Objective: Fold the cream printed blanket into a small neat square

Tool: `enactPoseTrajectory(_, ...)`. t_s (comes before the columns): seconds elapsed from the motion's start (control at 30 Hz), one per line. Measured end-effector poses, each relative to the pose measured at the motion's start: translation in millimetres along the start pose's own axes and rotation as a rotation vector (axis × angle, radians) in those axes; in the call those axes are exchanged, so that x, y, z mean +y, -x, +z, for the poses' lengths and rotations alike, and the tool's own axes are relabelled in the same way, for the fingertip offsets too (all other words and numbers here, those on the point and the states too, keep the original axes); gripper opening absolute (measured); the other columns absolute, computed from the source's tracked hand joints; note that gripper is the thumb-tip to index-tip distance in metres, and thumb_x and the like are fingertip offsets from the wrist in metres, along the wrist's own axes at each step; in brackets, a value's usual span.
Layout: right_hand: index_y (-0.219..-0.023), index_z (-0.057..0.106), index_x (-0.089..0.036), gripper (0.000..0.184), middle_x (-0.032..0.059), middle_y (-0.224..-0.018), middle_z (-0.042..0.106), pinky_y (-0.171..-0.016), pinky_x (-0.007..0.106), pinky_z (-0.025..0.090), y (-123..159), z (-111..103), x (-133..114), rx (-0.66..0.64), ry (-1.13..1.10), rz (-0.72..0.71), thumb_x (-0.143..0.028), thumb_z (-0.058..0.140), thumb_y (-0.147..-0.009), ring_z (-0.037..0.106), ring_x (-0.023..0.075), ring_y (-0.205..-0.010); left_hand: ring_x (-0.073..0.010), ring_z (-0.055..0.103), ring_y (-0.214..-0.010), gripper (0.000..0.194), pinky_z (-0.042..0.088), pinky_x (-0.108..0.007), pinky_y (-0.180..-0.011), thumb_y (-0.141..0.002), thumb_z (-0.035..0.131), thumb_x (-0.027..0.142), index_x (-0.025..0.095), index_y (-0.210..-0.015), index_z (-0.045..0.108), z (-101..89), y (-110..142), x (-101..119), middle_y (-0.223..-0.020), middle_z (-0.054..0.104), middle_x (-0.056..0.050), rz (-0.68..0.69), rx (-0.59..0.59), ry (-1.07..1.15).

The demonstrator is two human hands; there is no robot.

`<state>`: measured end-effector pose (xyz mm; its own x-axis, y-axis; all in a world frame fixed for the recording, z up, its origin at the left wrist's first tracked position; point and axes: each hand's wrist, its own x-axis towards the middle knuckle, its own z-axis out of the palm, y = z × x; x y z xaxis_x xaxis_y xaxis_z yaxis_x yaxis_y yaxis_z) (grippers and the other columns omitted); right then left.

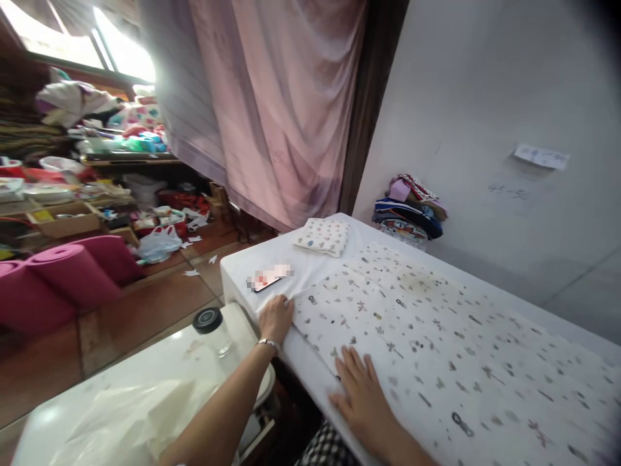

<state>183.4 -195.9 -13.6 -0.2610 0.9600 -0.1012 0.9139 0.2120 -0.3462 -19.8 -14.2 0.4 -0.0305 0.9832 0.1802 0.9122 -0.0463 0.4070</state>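
A white fabric with small printed motifs (417,349) lies spread over a white-covered table. My left hand (276,318) is closed at the fabric's near left corner, its fingers curled over the edge and partly hidden. Flat on the fabric's near edge rests my right hand (361,395), fingers spread, holding nothing. Beyond my left hand lies a phone (272,277), its screen blurred. A folded printed cloth (323,236) sits at the table's far end.
Left of the table, a white surface (160,362) carries a clear jar with a black lid (208,320) and a translucent plastic sheet (140,414). Pink rolls (68,278) stand on the tiled floor. Folded clothes (410,210) are stacked by the wall; a pink curtain (291,97) hangs behind.
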Motion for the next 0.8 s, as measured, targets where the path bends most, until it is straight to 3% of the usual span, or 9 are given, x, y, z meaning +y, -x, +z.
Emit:
enactPoseTrajectory(0.13,-0.142,0.02,-0.023,0.065,0.0022,-0.148,0.007,-0.11,0.049,0.01,25.8,4.4,-14.2,-0.014,-0.009,-0.119,-0.058,0.026,-0.087,0.007,0.0262,-0.136,-0.0205,0.056,-0.09,0.029,0.038,-0.03,-0.073,-0.084,0.037,0.039,0.021,-0.086,0.059,0.0,1.5,1.2,-0.093,0.063,-0.006,-0.023,-0.004,0.007)
enactPoseTrajectory(0.3,-0.142,0.018,-0.021,0.065,0.0016,-0.148,0.007,-0.111,0.05,0.009,50.0,0.1,12.6,0.067,0.048,0.13,-0.057,0.023,-0.088,0.006,0.0256,-0.136,-0.0215,0.056,-0.093,0.029,0.039,-0.031,-0.074,-0.084,0.037,0.037,0.02,-0.089,0.06,-1.6,1.0,4.4,-0.094,0.063,-0.007,-0.008,-0.002,-0.016)
enactPoseTrajectory(0.47,-0.142,0.01,-0.025,0.065,0.0013,-0.147,0.009,-0.11,0.048,0.015,84.5,8.0,23.1,0.036,-0.04,-0.022,-0.054,0.03,-0.088,0.011,0.025,-0.135,-0.0226,0.057,-0.093,0.032,0.04,-0.031,-0.075,-0.084,0.036,0.037,0.019,-0.09,0.061,-4.4,1.1,7.1,-0.096,0.063,-0.009,0.005,-0.016,-0.053)
enactPoseTrajectory(0.53,-0.142,0.007,-0.026,0.063,-0.0001,-0.148,0.007,-0.111,0.047,0.014,96.7,7.1,26.3,0.114,-0.033,0.06,-0.053,0.028,-0.089,0.009,0.0235,-0.136,-0.0237,0.057,-0.095,0.033,0.04,-0.032,-0.076,-0.084,0.035,0.038,0.019,-0.091,0.061,-5.2,0.6,8.0,-0.099,0.063,-0.01,0.002,-0.027,-0.055)
enactPoseTrajectory(0.63,-0.142,0.015,-0.024,0.063,0.0014,-0.148,0.007,-0.111,0.049,0.01,112.8,1.8,32.4,0.153,-0.004,0.307,-0.056,0.026,-0.088,0.006,0.0249,-0.136,-0.0261,0.056,-0.098,0.038,0.041,-0.034,-0.077,-0.083,0.033,0.041,0.019,-0.093,0.061,-7.1,-3.3,9.2,-0.103,0.062,-0.011,-0.02,-0.063,-0.05)
enactPoseTrajectory(0.73,-0.141,0.02,-0.024,0.064,0.0013,-0.148,0.009,-0.111,0.047,0.01,127.2,-5.1,34.2,0.075,-0.068,0.301,-0.058,0.027,-0.087,0.007,0.024,-0.136,-0.0281,0.057,-0.097,0.04,0.042,-0.034,-0.073,-0.081,0.032,0.044,0.02,-0.095,0.06,-11.4,-10.7,9.2,-0.104,0.063,-0.012,-0.07,-0.144,-0.04)
enactPoseTrajectory(0.8,-0.141,0.016,-0.025,0.062,-0.0007,-0.148,0.007,-0.111,0.046,0.009,135.0,-9.7,34.2,0.109,-0.087,0.285,-0.056,0.025,-0.089,0.005,0.0217,-0.136,-0.0285,0.058,-0.095,0.042,0.042,-0.034,-0.069,-0.079,0.033,0.048,0.02,-0.094,0.06,-15.5,-16.1,8.2,-0.102,0.064,-0.013,-0.089,-0.217,-0.027)
